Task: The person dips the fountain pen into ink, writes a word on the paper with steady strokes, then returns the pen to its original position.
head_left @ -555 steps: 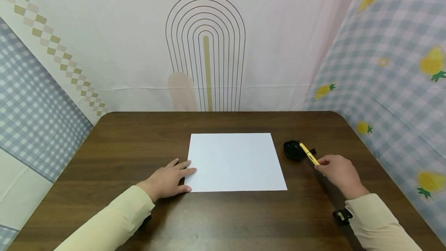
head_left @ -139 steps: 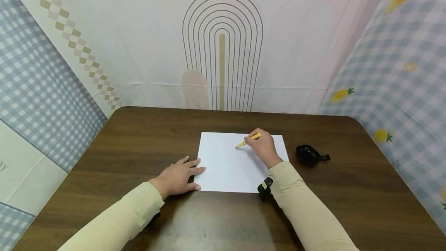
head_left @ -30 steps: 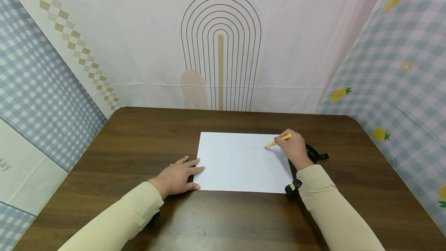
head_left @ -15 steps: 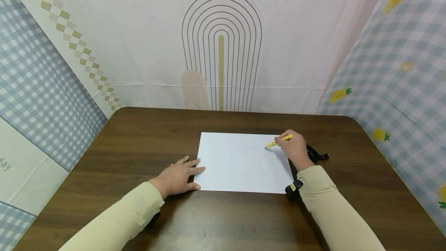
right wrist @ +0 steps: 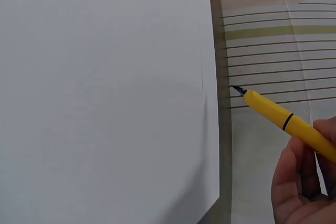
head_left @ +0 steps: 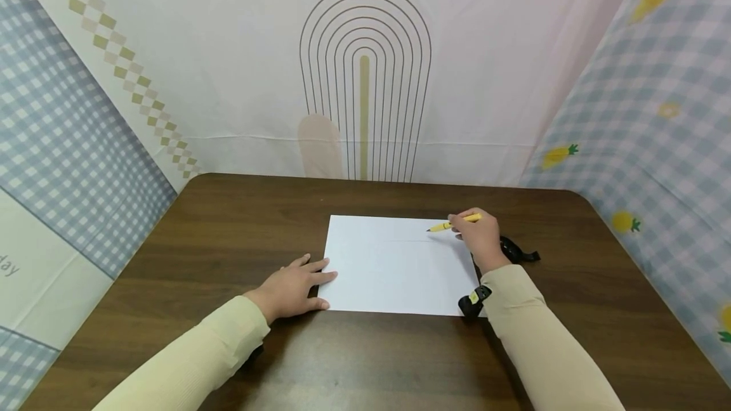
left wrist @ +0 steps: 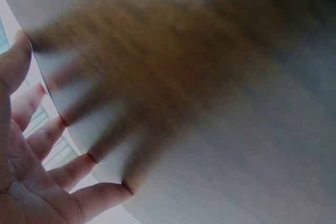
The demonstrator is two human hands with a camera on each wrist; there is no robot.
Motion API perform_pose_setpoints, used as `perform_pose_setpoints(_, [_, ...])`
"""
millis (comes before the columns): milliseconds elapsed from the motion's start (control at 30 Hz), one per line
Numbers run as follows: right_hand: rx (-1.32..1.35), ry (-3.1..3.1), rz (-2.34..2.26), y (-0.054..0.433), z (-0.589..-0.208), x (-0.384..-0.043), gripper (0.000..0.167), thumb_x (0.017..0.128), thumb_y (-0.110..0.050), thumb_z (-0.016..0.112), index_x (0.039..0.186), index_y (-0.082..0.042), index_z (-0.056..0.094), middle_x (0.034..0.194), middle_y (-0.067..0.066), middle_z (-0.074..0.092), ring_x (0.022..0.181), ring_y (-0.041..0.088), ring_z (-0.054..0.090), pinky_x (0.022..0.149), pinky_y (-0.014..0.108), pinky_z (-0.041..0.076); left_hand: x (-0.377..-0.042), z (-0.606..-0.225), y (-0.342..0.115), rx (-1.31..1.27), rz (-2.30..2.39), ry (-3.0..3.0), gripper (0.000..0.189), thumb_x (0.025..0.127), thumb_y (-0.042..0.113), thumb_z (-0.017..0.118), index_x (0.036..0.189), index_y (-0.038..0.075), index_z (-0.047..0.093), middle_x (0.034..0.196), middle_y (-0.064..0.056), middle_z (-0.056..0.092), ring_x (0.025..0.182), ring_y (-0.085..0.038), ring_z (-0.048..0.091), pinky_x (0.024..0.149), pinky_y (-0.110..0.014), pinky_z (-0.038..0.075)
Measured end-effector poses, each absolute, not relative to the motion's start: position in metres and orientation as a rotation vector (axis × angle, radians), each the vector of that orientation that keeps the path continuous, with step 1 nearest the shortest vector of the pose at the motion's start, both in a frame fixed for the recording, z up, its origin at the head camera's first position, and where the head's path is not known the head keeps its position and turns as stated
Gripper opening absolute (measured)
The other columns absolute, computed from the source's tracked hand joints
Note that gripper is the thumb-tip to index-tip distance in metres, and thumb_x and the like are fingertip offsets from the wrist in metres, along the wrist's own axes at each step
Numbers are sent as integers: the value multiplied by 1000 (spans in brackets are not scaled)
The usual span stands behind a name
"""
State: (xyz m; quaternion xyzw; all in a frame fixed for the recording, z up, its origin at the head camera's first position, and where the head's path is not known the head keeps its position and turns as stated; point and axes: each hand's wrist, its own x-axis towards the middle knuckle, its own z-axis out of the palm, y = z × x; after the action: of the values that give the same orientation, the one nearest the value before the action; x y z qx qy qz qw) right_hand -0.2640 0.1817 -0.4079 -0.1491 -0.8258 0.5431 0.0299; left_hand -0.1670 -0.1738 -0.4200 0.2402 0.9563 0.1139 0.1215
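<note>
Pinches a slim yellow pen (head_left: 439, 227) with dark nib (right wrist: 237, 89) in curled fingers of the right hand (head_left: 483, 238), seemingly just clear of the white rectangular paper sheet (head_left: 394, 278) on the brown wood-grain desk (head_left: 365, 366). Rests straight, spread fingers of the left hand (head_left: 290, 288) on the sheet's left edge, gripping nothing. Could let the sheet skid by lifting those, smear the thin faint line (head_left: 410, 241), if wet, by dragging across, or knock the black oval dish (head_left: 510, 248) by swinging wide.
</note>
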Motion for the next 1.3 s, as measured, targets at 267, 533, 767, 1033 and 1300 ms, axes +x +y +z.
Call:
perform_pose_setpoints(267, [-539,-2506,1762,174,-408,-269,23,91,-21,68,102,-2,61,101,12,66,79,11,65,73,24,54,-167,-419,-174,699,332,2789,59,89,42,68,142,22,52,153,-8,37,140,-43,28,95,-71,35])
perform_pose_setpoints(533, [-543,-2488,1761,167,-410,-273,22,91,-19,68,101,-1,62,103,14,65,80,13,65,76,28,55,-167,-419,-173,701,334,2793,59,88,42,68,142,22,52,153,-7,38,140,-44,28,94,-71,35])
perform_pose_setpoints(767, [-535,-2467,1771,159,-411,-275,22,91,-20,68,101,-1,61,102,14,65,85,19,65,76,28,55,-165,-418,-173,703,343,2792,59,88,41,68,142,21,52,153,-8,38,140,-44,28,94,-71,36])
perform_pose_setpoints(1033, [-530,-2487,1780,151,-412,-275,22,93,-21,66,103,-2,61,105,15,64,90,21,64,82,32,54,-165,-418,-173,704,346,2793,59,88,41,68,142,21,52,153,-8,38,140,-44,28,94,-71,36])
perform_pose_setpoints(1300, [-532,-2495,1761,145,-416,-279,21,92,-20,67,101,-2,62,104,16,64,88,21,64,76,28,54,-165,-419,-174,710,345,2794,58,89,40,68,142,21,52,153,-8,38,140,-44,28,94,-71,35])
